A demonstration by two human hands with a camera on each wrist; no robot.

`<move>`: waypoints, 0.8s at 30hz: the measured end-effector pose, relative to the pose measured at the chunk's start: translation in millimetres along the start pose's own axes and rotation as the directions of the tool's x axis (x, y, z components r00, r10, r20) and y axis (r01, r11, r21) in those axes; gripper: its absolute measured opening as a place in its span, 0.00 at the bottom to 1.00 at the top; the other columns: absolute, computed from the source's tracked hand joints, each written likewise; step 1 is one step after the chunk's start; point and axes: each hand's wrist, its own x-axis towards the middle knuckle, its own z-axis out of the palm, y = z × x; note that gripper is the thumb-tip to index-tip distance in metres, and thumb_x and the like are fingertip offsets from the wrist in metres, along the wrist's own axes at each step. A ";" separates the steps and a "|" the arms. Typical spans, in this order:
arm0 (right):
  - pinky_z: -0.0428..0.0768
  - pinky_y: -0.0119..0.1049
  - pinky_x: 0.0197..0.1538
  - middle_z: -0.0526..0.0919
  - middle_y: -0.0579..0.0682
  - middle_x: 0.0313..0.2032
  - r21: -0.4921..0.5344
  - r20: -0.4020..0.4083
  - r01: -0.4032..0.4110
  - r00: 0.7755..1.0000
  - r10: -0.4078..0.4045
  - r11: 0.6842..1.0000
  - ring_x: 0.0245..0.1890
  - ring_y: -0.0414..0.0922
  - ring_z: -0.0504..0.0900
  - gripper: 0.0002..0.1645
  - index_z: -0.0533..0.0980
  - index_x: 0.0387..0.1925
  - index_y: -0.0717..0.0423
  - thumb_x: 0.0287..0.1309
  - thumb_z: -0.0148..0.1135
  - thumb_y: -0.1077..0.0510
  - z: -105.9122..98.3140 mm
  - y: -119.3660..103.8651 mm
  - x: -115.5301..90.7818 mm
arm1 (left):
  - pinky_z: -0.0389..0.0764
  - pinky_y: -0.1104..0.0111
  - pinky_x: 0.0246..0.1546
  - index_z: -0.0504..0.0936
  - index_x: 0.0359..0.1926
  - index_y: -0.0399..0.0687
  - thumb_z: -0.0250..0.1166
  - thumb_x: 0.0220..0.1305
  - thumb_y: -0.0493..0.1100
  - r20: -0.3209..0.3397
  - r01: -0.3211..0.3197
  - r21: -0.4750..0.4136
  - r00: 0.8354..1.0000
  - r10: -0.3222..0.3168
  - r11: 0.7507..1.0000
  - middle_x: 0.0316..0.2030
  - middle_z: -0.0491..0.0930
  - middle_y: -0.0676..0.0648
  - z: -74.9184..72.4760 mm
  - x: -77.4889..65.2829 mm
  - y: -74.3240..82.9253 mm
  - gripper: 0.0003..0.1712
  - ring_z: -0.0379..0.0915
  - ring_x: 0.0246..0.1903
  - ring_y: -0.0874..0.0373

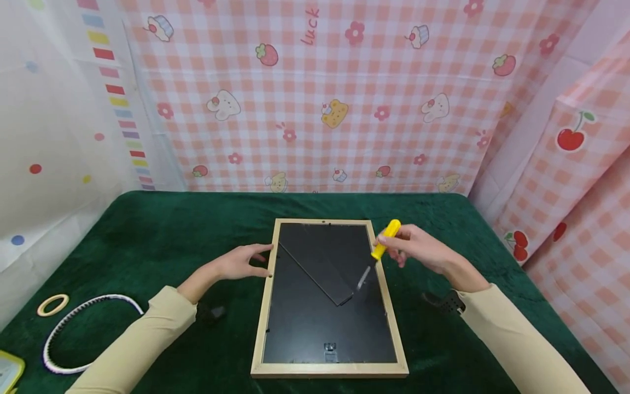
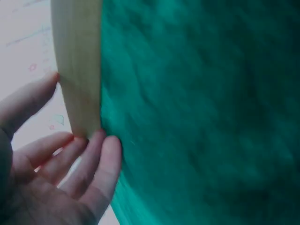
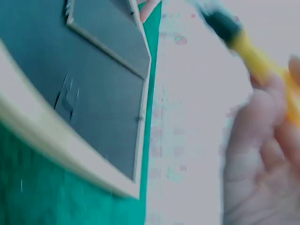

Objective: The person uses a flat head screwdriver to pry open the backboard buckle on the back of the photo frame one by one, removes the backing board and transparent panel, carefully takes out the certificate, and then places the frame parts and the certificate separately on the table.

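A picture frame (image 1: pixel 330 368) with a pale wooden border lies back side up, showing its black backing board (image 1: pixel 305 328). A fold-out stand leg (image 1: pixel 331 268) lies flat on the board, and a small metal hanger (image 1: pixel 330 353) sits near the front edge. My left hand (image 1: pixel 242 262) touches the frame's left side with thumb and fingers spread; the wrist view shows the fingertips against the wooden edge (image 2: pixel 79 70). My right hand (image 1: pixel 413 246) grips a yellow-handled screwdriver (image 1: pixel 386 239) by its handle. Its blurred shaft points down over the board's right half; contact cannot be told.
A dark green cloth (image 1: pixel 197 219) covers the table. At the left lie a white ring-shaped band (image 1: pixel 51 342), a small beige ring (image 1: pixel 41 310) and a yellow-edged object (image 1: pixel 17 361) cut off by the view. A pink checked curtain (image 1: pixel 305 137) hangs behind.
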 end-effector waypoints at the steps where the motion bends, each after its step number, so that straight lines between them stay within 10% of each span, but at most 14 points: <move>1: 0.77 0.36 0.30 0.74 0.57 0.28 0.050 -0.074 0.013 0.997 -0.009 0.999 0.23 0.45 0.72 0.23 0.71 0.44 0.68 0.60 0.52 0.50 4.1 -1.2 5.5 | 0.68 0.56 0.46 0.55 0.64 0.35 0.63 0.55 0.48 0.007 -0.004 -0.002 1.000 0.004 1.000 0.61 0.56 0.37 -0.8 -0.4 -1.2 0.41 0.63 0.52 0.46; 6: 0.77 0.35 0.37 0.78 0.57 0.34 0.286 -0.273 0.049 0.961 0.032 0.957 0.29 0.45 0.78 0.27 0.67 0.51 0.67 0.57 0.56 0.51 41.3 4.8 40.2 | 0.67 0.55 0.46 0.54 0.64 0.36 0.63 0.55 0.48 0.020 -0.035 -0.039 0.999 0.036 0.999 0.61 0.56 0.37 -1.9 -1.1 -5.7 0.42 0.63 0.53 0.46; 14: 0.76 0.37 0.41 0.79 0.58 0.38 0.410 -0.232 0.048 0.971 0.054 0.911 0.35 0.47 0.80 0.26 0.67 0.52 0.67 0.56 0.58 0.56 92.5 21.1 78.6 | 0.70 0.59 0.45 0.50 0.65 0.36 0.63 0.55 0.47 0.055 -0.055 -0.108 0.997 0.061 0.993 0.60 0.57 0.37 1.2 -1.0 -5.4 0.44 0.58 0.55 0.45; 24: 0.74 0.37 0.43 0.78 0.59 0.41 0.467 -0.172 -0.001 0.981 0.092 0.884 0.37 0.47 0.79 0.25 0.67 0.53 0.68 0.56 0.57 0.57 104.2 29.1 85.6 | 0.70 0.60 0.44 0.50 0.65 0.36 0.65 0.53 0.49 0.057 -0.034 -0.094 0.998 0.039 0.995 0.58 0.61 0.37 1.4 -7.0 -7.0 0.47 0.58 0.54 0.46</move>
